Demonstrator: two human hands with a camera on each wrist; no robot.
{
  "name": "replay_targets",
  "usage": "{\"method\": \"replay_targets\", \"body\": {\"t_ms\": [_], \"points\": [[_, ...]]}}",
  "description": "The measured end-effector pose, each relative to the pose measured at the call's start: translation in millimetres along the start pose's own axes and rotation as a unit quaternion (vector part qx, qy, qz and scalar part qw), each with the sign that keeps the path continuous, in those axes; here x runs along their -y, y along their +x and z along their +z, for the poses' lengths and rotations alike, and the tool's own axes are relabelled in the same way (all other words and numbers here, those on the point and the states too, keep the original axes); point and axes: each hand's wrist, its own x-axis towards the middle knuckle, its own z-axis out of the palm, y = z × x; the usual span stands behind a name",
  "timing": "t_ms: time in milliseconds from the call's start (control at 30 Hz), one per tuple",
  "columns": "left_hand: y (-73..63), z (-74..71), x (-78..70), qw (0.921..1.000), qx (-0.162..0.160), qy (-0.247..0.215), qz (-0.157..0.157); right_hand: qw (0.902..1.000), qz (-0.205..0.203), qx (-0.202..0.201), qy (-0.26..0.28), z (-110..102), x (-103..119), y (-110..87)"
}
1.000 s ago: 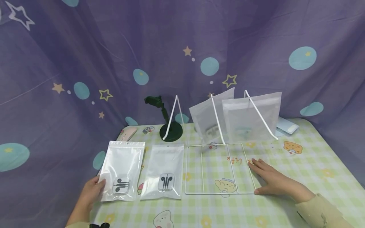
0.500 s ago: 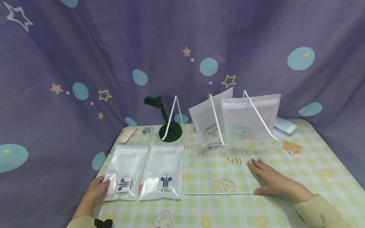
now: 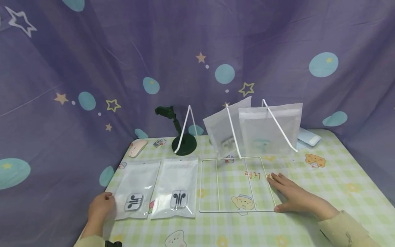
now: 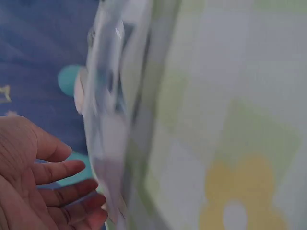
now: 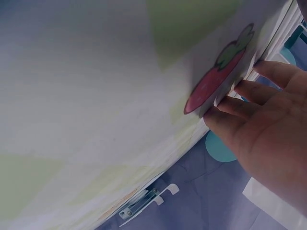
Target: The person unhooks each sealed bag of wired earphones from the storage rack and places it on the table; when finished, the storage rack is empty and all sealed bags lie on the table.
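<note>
Two zip bags lie side by side on the table, the left bag (image 3: 139, 180) and the right bag (image 3: 177, 175), each holding wired earphones (image 3: 134, 201) in a small clear-lidded case. My left hand (image 3: 101, 208) is at the outer edge of the left bag; the left wrist view shows its fingers (image 4: 72, 194) loosely extended beside the bag. A white wire display rack (image 3: 237, 211) has its base flat on the table. My right hand (image 3: 291, 195) rests along the base's right side, fingers spread, thumb near the front corner.
Two frosted zip bags, one tilted (image 3: 223, 127) and one straighter (image 3: 271, 128), hang from the rack's hooks. Behind are a dark green phone stand (image 3: 185, 144), a pink computer mouse (image 3: 137, 148) and a light blue object (image 3: 308, 137). A purple curtain (image 3: 172, 41) backs the checked tablecloth (image 3: 203, 230).
The left bag, first raised at its far end, has come down flat beside the right bag. My left hand has loosened from its edge. The right hand stays at the rack.
</note>
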Motion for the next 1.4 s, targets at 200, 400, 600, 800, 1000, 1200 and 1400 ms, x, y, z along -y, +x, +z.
{"method": "replay_targets", "body": {"t_ms": [200,400,600,800,1000,1200,1400], "points": [[-22.9,-1.1,-37.3,0.9964,-0.038,0.006,0.075,1.0000,-0.006,0.000,0.001,-1,-1,0.4],[-45.4,3.5,-84.8,0.9883,-0.034,-0.030,0.146,0.9999,-0.004,0.000,0.010,1,-1,0.3],[-68.3,15.9,-125.9,0.9717,0.034,-0.116,0.203,0.9999,-0.001,0.001,0.011,2,-2,-0.3],[-88.5,39.9,-157.4,0.9588,0.075,-0.144,0.233,1.0000,-0.003,0.000,0.009,1,-1,-0.4],[-104.0,65.6,-175.6,0.9211,0.141,-0.171,0.320,0.9999,-0.004,0.001,0.011,-1,-1,0.0],[-115.2,87.0,-187.8,0.8940,0.157,-0.100,0.407,0.9999,-0.005,0.003,0.014,-1,-1,0.0],[-125.4,101.4,-198.5,0.8885,0.136,0.005,0.438,0.9999,-0.006,0.005,0.012,0,-1,0.5]]}}
